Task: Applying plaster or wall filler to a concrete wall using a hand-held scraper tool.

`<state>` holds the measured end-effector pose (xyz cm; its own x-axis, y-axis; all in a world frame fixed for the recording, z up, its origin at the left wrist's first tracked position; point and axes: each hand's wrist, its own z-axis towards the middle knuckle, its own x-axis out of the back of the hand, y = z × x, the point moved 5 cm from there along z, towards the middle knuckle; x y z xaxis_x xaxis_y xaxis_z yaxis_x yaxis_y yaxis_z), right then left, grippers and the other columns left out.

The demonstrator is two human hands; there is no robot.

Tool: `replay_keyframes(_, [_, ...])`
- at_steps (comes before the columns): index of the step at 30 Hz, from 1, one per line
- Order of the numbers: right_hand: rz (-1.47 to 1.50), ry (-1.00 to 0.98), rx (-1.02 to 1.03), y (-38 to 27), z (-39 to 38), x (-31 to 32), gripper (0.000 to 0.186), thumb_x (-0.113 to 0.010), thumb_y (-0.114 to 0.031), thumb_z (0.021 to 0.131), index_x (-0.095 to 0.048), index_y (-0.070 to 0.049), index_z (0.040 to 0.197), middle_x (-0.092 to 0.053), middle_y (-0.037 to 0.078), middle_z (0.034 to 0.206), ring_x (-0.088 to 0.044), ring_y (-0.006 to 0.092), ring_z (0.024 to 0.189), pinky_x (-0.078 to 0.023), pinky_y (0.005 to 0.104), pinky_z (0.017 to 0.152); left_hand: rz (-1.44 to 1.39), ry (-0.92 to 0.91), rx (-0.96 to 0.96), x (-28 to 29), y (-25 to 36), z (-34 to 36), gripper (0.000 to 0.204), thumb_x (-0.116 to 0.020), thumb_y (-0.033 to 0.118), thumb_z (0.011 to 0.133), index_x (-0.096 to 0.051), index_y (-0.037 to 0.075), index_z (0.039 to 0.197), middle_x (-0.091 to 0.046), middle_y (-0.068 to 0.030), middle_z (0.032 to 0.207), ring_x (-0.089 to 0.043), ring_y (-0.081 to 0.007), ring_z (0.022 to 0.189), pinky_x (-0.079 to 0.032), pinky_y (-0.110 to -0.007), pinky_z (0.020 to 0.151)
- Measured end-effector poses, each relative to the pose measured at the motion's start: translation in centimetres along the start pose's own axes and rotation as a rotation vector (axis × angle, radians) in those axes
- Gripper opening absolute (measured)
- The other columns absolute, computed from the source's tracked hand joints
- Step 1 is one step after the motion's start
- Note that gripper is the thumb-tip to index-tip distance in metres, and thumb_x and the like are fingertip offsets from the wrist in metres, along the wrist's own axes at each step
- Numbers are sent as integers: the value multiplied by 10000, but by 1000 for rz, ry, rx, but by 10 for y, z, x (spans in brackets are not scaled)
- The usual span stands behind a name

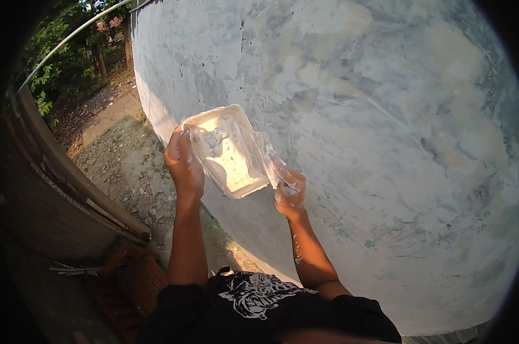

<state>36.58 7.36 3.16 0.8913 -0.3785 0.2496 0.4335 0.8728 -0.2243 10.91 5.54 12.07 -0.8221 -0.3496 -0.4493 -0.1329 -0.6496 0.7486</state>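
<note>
In front of the wall I hold up a rectangular plastic tub, tilted so that its inside shows. White putty coats its bottom and rim, with a greyish bare patch near the far left part. My left hand is closed on the tub's left edge, the thumb over the rim. At the right side, my right hand, smeared with putty, is closed on a flat, putty-covered scraper. The scraper lies against the tub's right rim; its handle is hidden by my fingers.
A grey wall with patchy whitish putty fills the right side. Rough, stony ground runs along its foot. On the left stand a low curved structure and a brown wooden piece. Trees rise at the far left.
</note>
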Motion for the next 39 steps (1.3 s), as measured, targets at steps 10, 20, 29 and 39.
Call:
replay_keyframes(10, [366,-196,-533,0,11,-3,321,-584,-188,1009,-649,13,1250,-731,141,1103,-712,255,941,-534,321,850,63,93,41,40,22,-2,330,-466,196,1060,-634,-64,1174,-677,-69,1032,-596,-105,901,-479,-262,828])
replay_keyframes(20, [1590,36,-961,10,50,-44,377,-535,-148,1046,-477,48,1362,-655,65,971,-677,171,822,-606,341,777,223,-23,70,37,5,-20,318,-499,189,1048,-642,-72,1159,-667,-43,980,-576,-88,867,-476,-261,787])
replay_keyframes(29, [1737,-191,-906,20,8,-89,469,-601,-41,952,-487,98,1385,-677,154,1180,-689,197,1010,-571,326,908,344,-169,-15,7,16,-37,320,-528,173,1018,-656,-93,1141,-674,-74,936,-572,-96,850,-470,-270,753])
replay_keyframes(39, [1224,-150,-1211,53,-34,-95,321,-574,-148,1032,-582,69,1268,-694,103,1101,-675,155,921,-562,316,825,296,-55,-28,53,21,-28,322,-528,188,1032,-651,-80,1161,-670,-62,986,-592,-106,882,-477,-265,792])
